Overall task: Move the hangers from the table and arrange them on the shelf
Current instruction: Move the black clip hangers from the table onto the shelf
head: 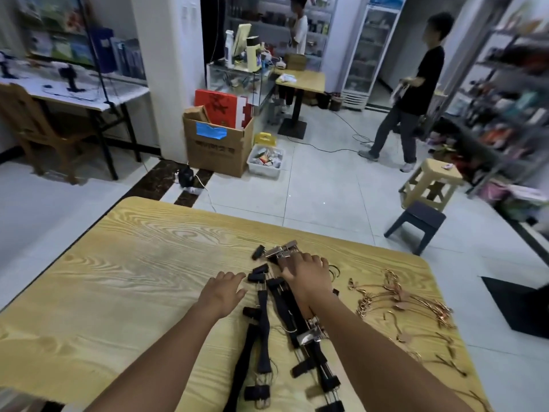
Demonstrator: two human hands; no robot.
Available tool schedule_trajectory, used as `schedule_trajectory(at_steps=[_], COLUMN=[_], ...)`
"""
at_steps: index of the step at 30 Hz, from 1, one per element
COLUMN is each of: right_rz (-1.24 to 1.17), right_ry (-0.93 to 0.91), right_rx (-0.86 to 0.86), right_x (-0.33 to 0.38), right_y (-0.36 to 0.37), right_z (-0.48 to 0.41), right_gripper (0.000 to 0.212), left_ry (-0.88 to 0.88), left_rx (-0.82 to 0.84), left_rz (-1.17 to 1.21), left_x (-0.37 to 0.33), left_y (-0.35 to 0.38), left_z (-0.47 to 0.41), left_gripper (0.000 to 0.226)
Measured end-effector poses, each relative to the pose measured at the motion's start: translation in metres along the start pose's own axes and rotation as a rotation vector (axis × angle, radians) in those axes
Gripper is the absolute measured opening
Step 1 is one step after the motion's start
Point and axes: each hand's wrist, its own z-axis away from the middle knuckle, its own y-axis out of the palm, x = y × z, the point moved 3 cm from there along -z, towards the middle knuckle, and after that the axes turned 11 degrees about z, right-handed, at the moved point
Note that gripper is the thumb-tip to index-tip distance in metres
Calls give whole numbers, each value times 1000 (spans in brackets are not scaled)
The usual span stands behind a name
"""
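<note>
A pile of black clip hangers [264, 316] lies lengthwise on the wooden table [124, 263], with silver clip hangers [280, 251] at its far end. Rose-gold wire hangers [407, 301] are scattered near the table's right edge. My right hand [307, 273] lies palm down on the far part of the black pile, its fingers bent over the hangers by the silver clips. My left hand [224, 289] hovers just left of the pile, fingers relaxed and pointing at a black clip. The shelf [505, 93] stands at the right wall, full of goods.
A beige stool [430, 182] and a dark low stool [416, 221] stand between the table and the shelf. A person in black [413, 93] walks near the shelf; another stands at the back counter. A cardboard box [219, 144] and a white bin sit on the floor ahead.
</note>
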Motion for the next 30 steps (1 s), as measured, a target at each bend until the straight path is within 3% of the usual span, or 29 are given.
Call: schedule_trajectory(at_steps=[18, 30], right_rz=[1, -15], right_ry=[-142, -197], right_rx=[32, 69], right_x=[-27, -42], right_y=[51, 93], right_z=[9, 16], right_gripper=[55, 52], left_ry=[-179, -385], left_rx=[56, 91], left_rz=[-12, 70], left_x=[-32, -29], left_y=[80, 133], left_z=[10, 27], left_gripper=[45, 56])
